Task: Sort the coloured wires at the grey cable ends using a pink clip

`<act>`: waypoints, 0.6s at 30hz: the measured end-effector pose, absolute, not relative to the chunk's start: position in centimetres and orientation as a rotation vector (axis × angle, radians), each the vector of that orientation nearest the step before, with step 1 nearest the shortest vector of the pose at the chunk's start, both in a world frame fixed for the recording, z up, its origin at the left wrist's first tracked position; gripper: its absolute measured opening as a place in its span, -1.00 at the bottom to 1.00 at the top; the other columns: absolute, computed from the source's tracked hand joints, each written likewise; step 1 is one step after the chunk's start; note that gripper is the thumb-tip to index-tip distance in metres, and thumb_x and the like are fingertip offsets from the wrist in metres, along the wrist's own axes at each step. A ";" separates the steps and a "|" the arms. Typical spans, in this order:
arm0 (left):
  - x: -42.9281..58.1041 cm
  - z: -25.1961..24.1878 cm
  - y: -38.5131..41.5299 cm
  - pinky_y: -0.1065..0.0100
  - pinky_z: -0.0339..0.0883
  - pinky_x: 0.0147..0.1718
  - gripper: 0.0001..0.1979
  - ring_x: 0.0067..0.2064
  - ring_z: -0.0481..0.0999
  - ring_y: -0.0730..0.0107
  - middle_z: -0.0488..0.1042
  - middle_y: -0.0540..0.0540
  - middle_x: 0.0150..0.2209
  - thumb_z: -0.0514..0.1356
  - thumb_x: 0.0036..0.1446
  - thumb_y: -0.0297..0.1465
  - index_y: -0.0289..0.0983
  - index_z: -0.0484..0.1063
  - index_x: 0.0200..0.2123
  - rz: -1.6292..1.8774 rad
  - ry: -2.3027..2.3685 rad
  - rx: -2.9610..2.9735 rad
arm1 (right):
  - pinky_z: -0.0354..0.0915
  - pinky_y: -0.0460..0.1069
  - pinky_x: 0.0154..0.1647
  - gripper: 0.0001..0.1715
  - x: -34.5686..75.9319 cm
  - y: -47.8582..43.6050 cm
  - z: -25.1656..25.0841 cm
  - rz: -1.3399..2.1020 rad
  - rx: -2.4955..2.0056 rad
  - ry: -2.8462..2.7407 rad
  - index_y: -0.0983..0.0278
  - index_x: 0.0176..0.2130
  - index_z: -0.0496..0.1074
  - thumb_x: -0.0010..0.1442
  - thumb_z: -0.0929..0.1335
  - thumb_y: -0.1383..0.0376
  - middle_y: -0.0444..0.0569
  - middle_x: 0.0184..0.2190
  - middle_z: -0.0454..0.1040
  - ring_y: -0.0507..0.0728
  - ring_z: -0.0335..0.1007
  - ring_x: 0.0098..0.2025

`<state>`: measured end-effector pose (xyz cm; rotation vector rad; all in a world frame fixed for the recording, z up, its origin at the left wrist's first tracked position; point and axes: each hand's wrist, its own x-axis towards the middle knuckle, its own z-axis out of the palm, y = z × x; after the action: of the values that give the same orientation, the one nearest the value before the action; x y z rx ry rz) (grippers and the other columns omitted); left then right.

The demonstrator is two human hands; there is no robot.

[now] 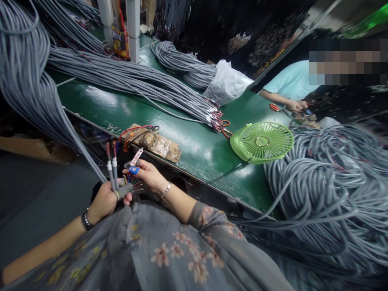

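Note:
My left hand (109, 197) is closed around grey cables (111, 178) near their ends, a grey cover on its thumb. Two of the cable ends stand up past the fingers, with white sleeves and reddish wires (108, 151) beyond them. Thin coloured wires (137, 184) fan out between my two hands. In my right hand (148, 173), with blue wrap on a digit, a small flat pinkish-white tool (136, 157) with a hole at its end is pinched between finger and thumb. Its lower end is hidden by the fingers.
On the green table (194, 145) lie a taped wooden block (160, 144), a long grey cable bundle (136, 83) and a green fan (262, 141). A large cable heap (327, 190) is at right. Across the table, a person in a light blue top (291, 81) works with their hands.

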<state>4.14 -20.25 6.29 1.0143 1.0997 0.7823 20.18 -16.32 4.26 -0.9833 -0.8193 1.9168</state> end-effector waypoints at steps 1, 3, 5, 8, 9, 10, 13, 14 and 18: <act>4.2 6.4 -20.3 0.40 0.31 -0.61 -0.71 -0.65 0.41 0.39 0.50 -0.06 -0.69 0.46 -0.18 -0.18 -0.22 0.53 -0.66 0.834 1.092 0.951 | 0.43 -0.06 -0.23 -0.63 20.7 -16.4 4.1 1.925 -0.976 -0.794 0.26 -0.26 0.54 0.01 0.64 0.16 -0.09 -0.37 0.65 0.08 0.58 -0.29; 4.2 6.8 -20.4 0.40 0.30 -0.64 -0.71 -0.66 0.40 0.40 0.51 -0.04 -0.69 0.50 -0.24 -0.19 -0.22 0.52 -0.65 0.917 1.086 0.830 | 0.43 -0.08 -0.26 -0.66 21.8 -16.3 3.9 1.942 -0.986 -0.729 0.27 -0.26 0.54 0.10 0.60 0.13 -0.06 -0.36 0.65 0.06 0.56 -0.31; 4.5 7.4 -20.3 0.40 0.29 -0.67 -0.71 -0.68 0.41 0.41 0.50 -0.02 -0.69 0.52 -0.31 -0.22 -0.22 0.51 -0.64 0.968 1.087 0.739 | 0.42 -0.10 -0.30 -0.65 22.5 -15.7 3.9 1.953 -1.028 -0.657 0.28 -0.28 0.54 0.24 0.52 0.04 -0.05 -0.37 0.64 0.03 0.52 -0.36; 5.2 8.3 -19.9 0.42 0.30 -0.68 -0.70 -0.68 0.40 0.43 0.48 0.01 -0.71 0.54 -0.38 -0.26 -0.23 0.50 -0.65 1.037 1.092 0.653 | 0.39 -0.11 -0.38 -0.48 22.5 -14.4 4.6 1.964 -1.095 -0.621 0.29 -0.31 0.53 0.38 0.38 -0.10 -0.04 -0.38 0.61 0.02 0.47 -0.41; 5.5 8.5 -19.7 0.43 0.29 -0.69 -0.70 -0.68 0.40 0.44 0.48 0.02 -0.71 0.53 -0.39 -0.27 -0.23 0.50 -0.65 1.058 1.091 0.634 | 0.38 -0.10 -0.39 -0.44 22.2 -13.9 4.9 1.972 -1.099 -0.638 0.30 -0.31 0.53 0.39 0.36 -0.13 -0.03 -0.38 0.60 0.02 0.46 -0.41; 5.8 8.7 -19.5 0.43 0.29 -0.69 -0.70 -0.68 0.40 0.44 0.49 0.02 -0.70 0.53 -0.40 -0.27 -0.23 0.50 -0.65 1.075 1.090 0.619 | 0.38 -0.09 -0.39 -0.42 21.8 -13.5 5.1 1.969 -1.097 -0.662 0.30 -0.31 0.53 0.38 0.35 -0.15 -0.03 -0.38 0.60 0.03 0.44 -0.42; 6.4 9.0 -19.1 0.44 0.30 -0.69 -0.70 -0.66 0.41 0.44 0.49 0.01 -0.69 0.52 -0.41 -0.29 -0.24 0.49 -0.61 1.117 1.091 0.586 | 0.35 -0.08 -0.40 -0.39 20.8 -13.1 5.3 1.893 -1.087 -0.724 0.28 -0.32 0.51 0.27 0.42 -0.22 -0.07 -0.43 0.55 0.03 0.40 -0.44; 6.6 9.0 -19.0 0.44 0.30 -0.68 -0.70 -0.66 0.41 0.44 0.49 0.01 -0.69 0.51 -0.40 -0.29 -0.25 0.49 -0.60 1.128 1.093 0.581 | 0.34 -0.08 -0.40 -0.37 20.6 -13.2 5.2 1.844 -1.093 -0.731 0.27 -0.33 0.49 0.21 0.45 -0.24 -0.09 -0.46 0.52 0.02 0.38 -0.46; 6.7 8.6 -18.8 0.43 0.30 -0.67 -0.69 -0.65 0.40 0.45 0.48 0.01 -0.69 0.50 -0.37 -0.30 -0.25 0.45 -0.59 1.138 1.098 0.579 | 0.31 -0.05 -0.40 -0.33 20.4 -14.3 4.1 1.548 -1.144 -0.786 0.22 -0.43 0.41 -0.02 0.54 -0.29 -0.18 -0.54 0.43 0.01 0.28 -0.51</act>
<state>6.66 -18.80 8.64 0.5795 1.0979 1.1381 20.42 -14.30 4.09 -1.1444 -0.7863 1.5477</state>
